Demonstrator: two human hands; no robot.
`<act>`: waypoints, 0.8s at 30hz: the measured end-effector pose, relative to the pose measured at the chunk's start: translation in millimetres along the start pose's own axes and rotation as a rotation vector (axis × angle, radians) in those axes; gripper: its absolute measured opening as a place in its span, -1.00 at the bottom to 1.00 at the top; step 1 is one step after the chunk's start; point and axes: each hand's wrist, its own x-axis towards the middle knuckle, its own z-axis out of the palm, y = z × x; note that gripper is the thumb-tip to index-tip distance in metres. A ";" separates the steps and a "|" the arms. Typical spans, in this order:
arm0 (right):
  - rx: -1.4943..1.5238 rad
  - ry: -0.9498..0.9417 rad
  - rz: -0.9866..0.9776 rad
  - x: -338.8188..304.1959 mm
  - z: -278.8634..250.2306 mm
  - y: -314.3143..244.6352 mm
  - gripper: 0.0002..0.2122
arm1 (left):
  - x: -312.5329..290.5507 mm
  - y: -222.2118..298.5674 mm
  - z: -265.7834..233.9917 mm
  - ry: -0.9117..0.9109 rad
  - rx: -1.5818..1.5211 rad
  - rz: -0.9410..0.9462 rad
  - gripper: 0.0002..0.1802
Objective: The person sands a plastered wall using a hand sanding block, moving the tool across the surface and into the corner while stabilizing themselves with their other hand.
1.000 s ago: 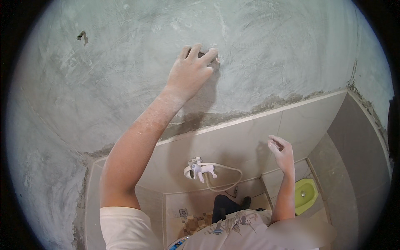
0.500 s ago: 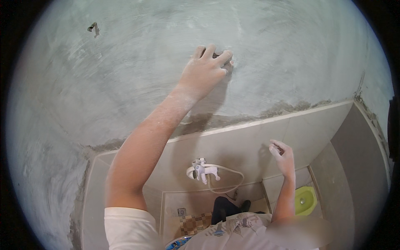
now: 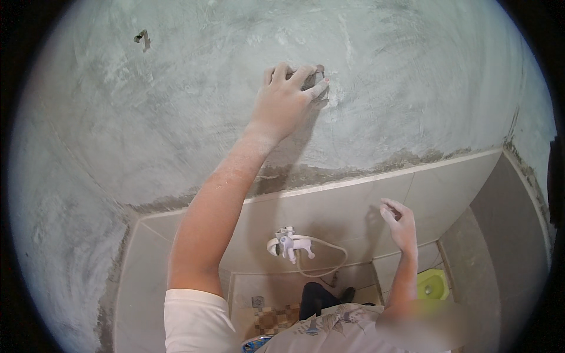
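Note:
My left hand (image 3: 281,106), coated in pale dust, presses against the grey plastered wall (image 3: 194,112) at the top middle. Its fingers are spread over a dark, squarish piece of sandpaper (image 3: 311,81), whose edge shows past the fingertips; the rest is hidden beneath them. Lower on the right, my right hand (image 3: 401,222) is held in front of the tiled lower wall. Its dusty fingers are loosely curled apart from the thumb, with nothing visible between them.
A white shower mixer tap (image 3: 288,243) with a looped hose juts from the tiles between my arms. A bent metal pipe end (image 3: 140,37) sticks out at upper left. A tile ledge (image 3: 353,180) runs below the plaster. At lower right is a yellow-green squat toilet (image 3: 432,285).
My left hand has shifted slightly left on the wall with the sandpaper, showing more of its dark edge. The view has moved a little; my right hand keeps its pose.

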 end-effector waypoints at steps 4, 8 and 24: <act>-0.163 0.012 -0.157 9.9 20.6 -39.5 -0.62 | -14.7 9.5 23.3 0.068 0.135 0.140 -0.54; -0.381 0.075 -0.538 48.8 36.5 -117.0 -0.44 | 2.0 -12.9 6.5 0.018 0.112 0.166 -0.55; -0.820 0.661 -1.018 224.0 78.5 -166.0 -0.29 | -32.3 -23.5 25.6 0.040 0.079 0.333 -0.63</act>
